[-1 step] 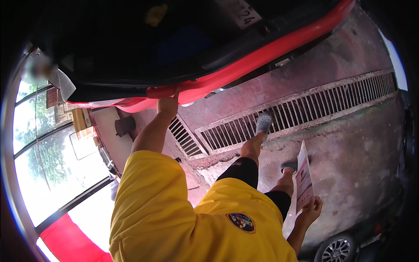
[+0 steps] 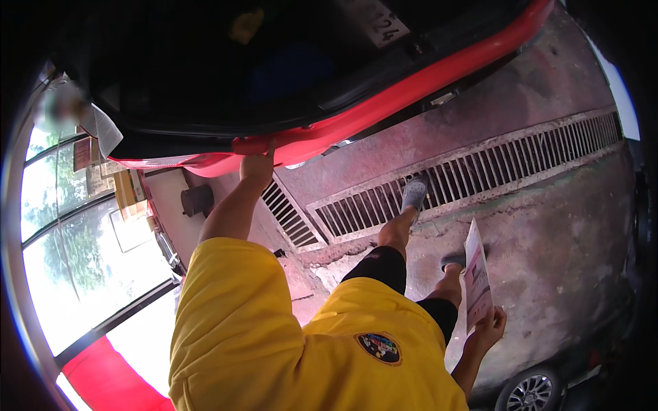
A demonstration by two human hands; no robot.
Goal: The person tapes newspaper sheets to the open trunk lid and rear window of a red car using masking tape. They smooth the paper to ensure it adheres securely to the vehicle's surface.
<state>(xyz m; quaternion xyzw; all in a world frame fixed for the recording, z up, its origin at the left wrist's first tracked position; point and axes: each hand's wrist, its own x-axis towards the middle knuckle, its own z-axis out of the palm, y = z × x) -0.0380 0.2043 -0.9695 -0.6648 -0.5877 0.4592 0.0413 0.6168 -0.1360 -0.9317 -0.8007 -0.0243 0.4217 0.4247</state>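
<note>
A red car (image 2: 384, 103) stands in front of me, its dark boot area (image 2: 205, 75) spreading across the top. My left hand (image 2: 256, 168) reaches out to the red rear edge and touches it. One digit lies over the edge; the other fingers are hidden, so their grip does not show. Low on the right, my right hand (image 2: 488, 330) is closed on a printed paper sheet (image 2: 478, 281), pinching its lower end. The sheet hangs upright beside my leg.
A metal drain grate (image 2: 480, 161) crosses the stained floor under my forward foot (image 2: 415, 194). A dark bucket (image 2: 197, 200) stands left of my left arm. Behind it are windows (image 2: 96, 246). A car wheel (image 2: 529, 392) shows at the lower right.
My left hand has shifted very slightly to the left along the red edge. The paper sheet and my right hand hardly differ.
</note>
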